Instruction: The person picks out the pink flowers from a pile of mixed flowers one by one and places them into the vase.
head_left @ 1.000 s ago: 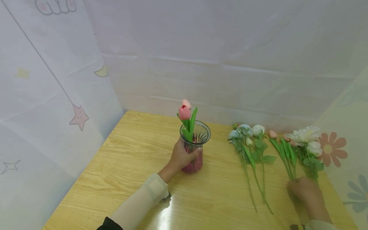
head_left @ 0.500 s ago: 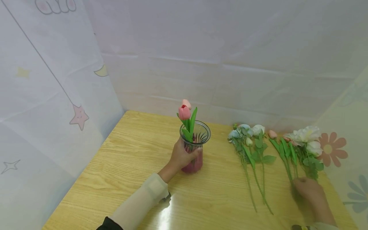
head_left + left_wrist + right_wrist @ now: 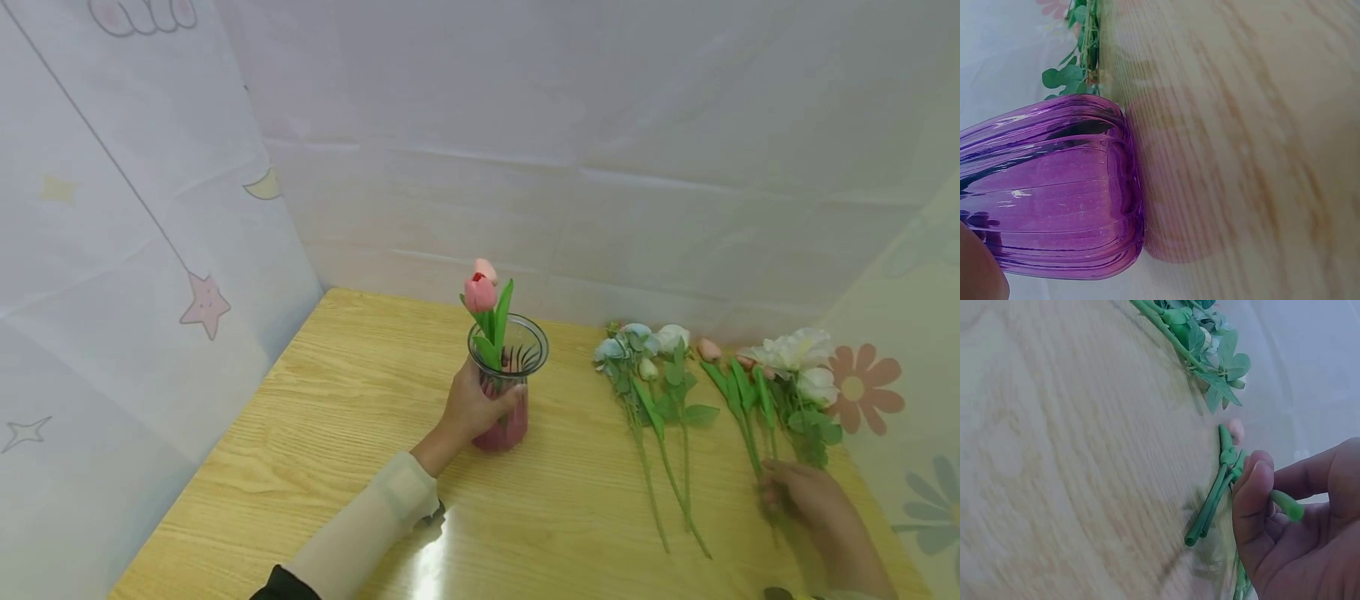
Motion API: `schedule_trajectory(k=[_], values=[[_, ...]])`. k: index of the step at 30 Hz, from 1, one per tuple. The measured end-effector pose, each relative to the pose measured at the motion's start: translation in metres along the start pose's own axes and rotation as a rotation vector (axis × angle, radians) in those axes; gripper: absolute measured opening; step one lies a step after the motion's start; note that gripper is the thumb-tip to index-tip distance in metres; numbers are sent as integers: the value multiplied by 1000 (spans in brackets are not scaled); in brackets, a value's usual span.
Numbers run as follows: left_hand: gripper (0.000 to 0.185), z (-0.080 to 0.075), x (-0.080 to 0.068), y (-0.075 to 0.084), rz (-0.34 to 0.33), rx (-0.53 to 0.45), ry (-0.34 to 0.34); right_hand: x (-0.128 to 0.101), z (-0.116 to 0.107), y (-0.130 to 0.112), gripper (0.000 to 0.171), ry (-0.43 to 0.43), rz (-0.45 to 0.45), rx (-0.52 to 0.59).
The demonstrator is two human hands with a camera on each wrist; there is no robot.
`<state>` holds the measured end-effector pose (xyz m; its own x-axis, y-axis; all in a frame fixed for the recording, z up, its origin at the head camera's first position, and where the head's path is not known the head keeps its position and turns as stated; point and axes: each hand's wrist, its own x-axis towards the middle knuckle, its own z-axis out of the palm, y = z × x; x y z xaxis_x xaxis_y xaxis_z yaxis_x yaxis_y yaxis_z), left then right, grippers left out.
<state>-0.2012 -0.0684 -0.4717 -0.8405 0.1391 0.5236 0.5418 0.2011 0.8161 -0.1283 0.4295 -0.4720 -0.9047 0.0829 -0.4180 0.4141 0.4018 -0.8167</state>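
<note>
Upright on the wooden table stands a ribbed purple-pink glass vase, gripped by my left hand with the thumb across its front. Two pink tulips with green leaves stand in it, leaning to the left side of the rim. In the left wrist view the vase base meets the table. Over at the right, my right hand pinches the smooth green stem of a tulip between thumb and fingers. Its bloom is hard to separate from the other pink tulips lying there.
White flowers with leafy stems lie beside the tulips at the far right. Left of them lies another group of blue and white flowers, stems pointing toward me. Printed cloth walls rise behind the table and along both sides.
My right hand has shifted slightly right among the stems, and its fingers now pinch one stem. The left hand, vase and its tulips have stayed in place.
</note>
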Motion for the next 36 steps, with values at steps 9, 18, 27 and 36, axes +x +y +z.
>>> schedule_trajectory(k=[9, 18, 27, 36], values=[[71, 0, 1, -1, 9, -5, 1, -6, 4, -2, 37, -9, 15, 103], [75, -1, 0, 1, 7, -6, -4, -14, 10, -9, 46, -2, 4, 83], [68, -1, 0, 1, 5, -14, -4, -24, 19, -15, 54, 0, -34, 47], [71, -2, 1, 2, 12, -27, -14, -29, 23, -20, 55, -2, -58, 39]])
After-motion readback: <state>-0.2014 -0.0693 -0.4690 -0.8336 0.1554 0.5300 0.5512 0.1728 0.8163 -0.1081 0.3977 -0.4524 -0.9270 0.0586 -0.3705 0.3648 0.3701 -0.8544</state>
